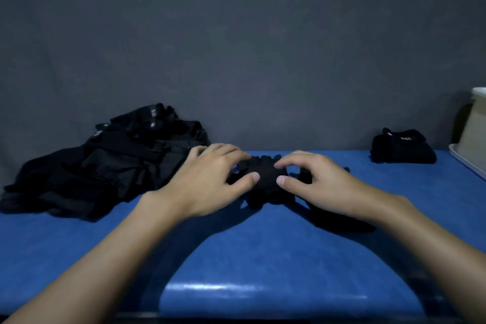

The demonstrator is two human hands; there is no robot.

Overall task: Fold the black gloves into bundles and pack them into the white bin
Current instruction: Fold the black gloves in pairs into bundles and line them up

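Two bare hands are pressing down on a black glove (265, 179) near the middle of the blue tabletop (236, 258); the left hand (210, 181) and right hand (323, 184) are each pinching its fabric between thumb and fingers. A pile of black gloves (105, 163) is lying at the far left edge, small white labels showing, their print too blurred to read. A folded bundle (403, 147) is sitting at the far right, near the white bin (476, 123).
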